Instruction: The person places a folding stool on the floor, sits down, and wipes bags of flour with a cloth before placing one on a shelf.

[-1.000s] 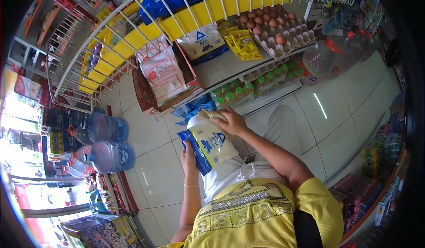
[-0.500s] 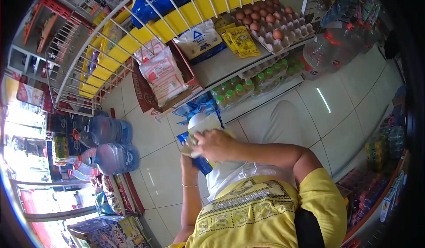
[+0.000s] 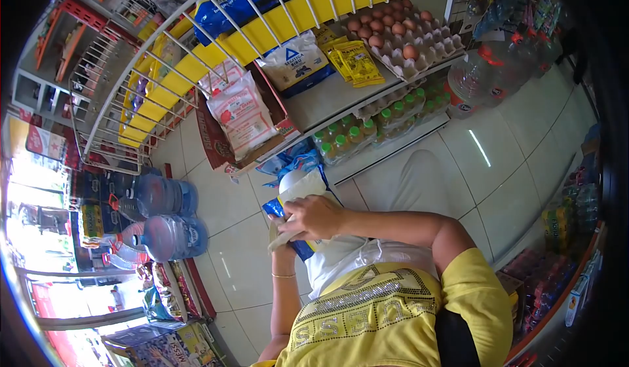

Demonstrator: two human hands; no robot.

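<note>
My right hand (image 3: 316,215) is closed with bent fingers on a pale cream cloth (image 3: 280,237), which droops toward my left hand. Under the cloth lies a blue, white and yellow plastic packet (image 3: 303,249) across my lap. My left hand (image 3: 282,248) supports the packet at its left side, its fingers mostly hidden behind the packet and cloth. A whitish flap (image 3: 305,185) sticks up beyond my right knuckles, over my white-trousered knee. Just past it, blue plastic packaging (image 3: 293,160) sits at the foot of the shelf.
Ahead, a low shelf (image 3: 314,105) bears a flour bag (image 3: 296,64), yellow packets (image 3: 357,62) and an egg tray (image 3: 432,49). Green-capped bottles (image 3: 347,138) stand below it. A white wire rack (image 3: 216,33) overhangs the left. Large water jugs (image 3: 171,236) stand on the floor at left.
My right hand has shifted slightly down over the packet, and the cloth now hangs lower and longer at its left. The left hand stays almost in place.
</note>
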